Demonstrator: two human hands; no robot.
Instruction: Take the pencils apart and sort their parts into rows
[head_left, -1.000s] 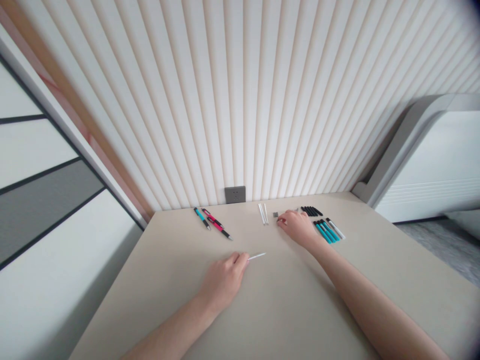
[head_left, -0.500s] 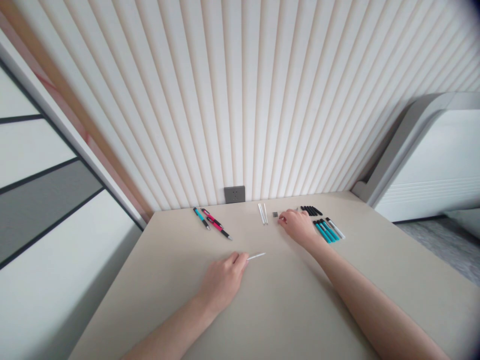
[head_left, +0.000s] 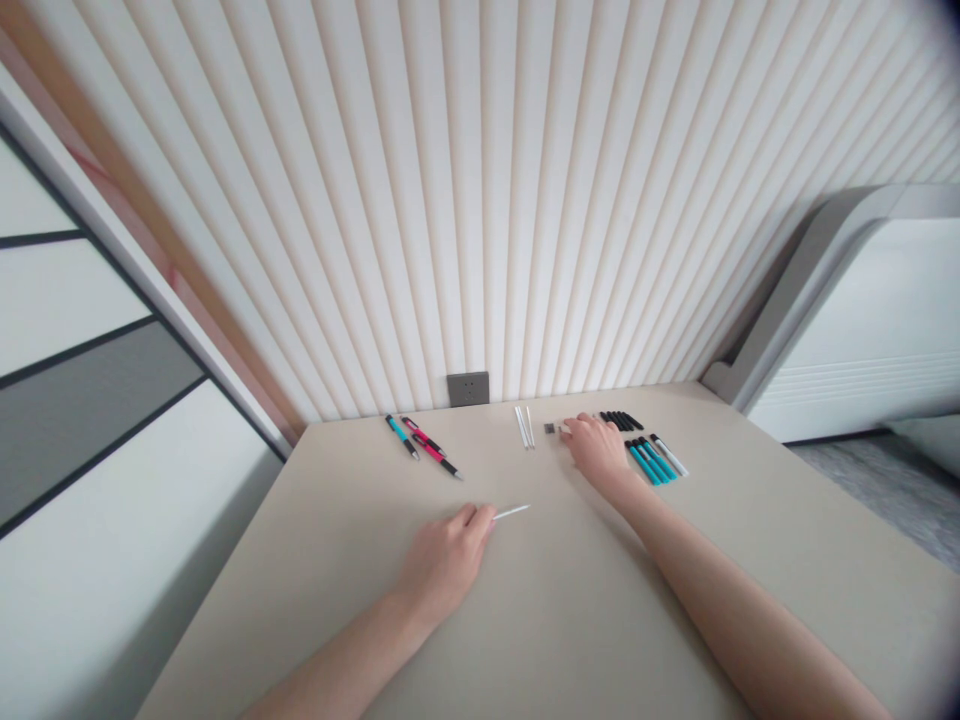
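Observation:
My left hand (head_left: 444, 562) rests near the middle of the beige table (head_left: 570, 620), its fingers curled around the end of a thin white refill (head_left: 511, 512) that sticks out past the fingertips. My right hand (head_left: 598, 449) lies at the far side of the table with curled fingers. Its fingertips are just right of a small dark grey piece (head_left: 550, 428). Black pen parts (head_left: 621, 420) lie just beyond the hand, and teal pen barrels (head_left: 648, 463) lie to its right. Two white sticks (head_left: 523, 427) and two assembled pens, teal (head_left: 401, 436) and pink (head_left: 431, 453), lie further left.
A grey wall socket (head_left: 469, 389) sits on the ribbed white wall panelling (head_left: 480, 200) above the table's far edge. A white, grey-trimmed unit (head_left: 855, 320) stands at right above a grey floor, and a white-and-grey panelled surface (head_left: 90, 400) lies left of the table.
My right hand has shifted slightly toward the far edge, nearer the small grey piece. My left hand and the white refill look unchanged. The view has tilted slightly.

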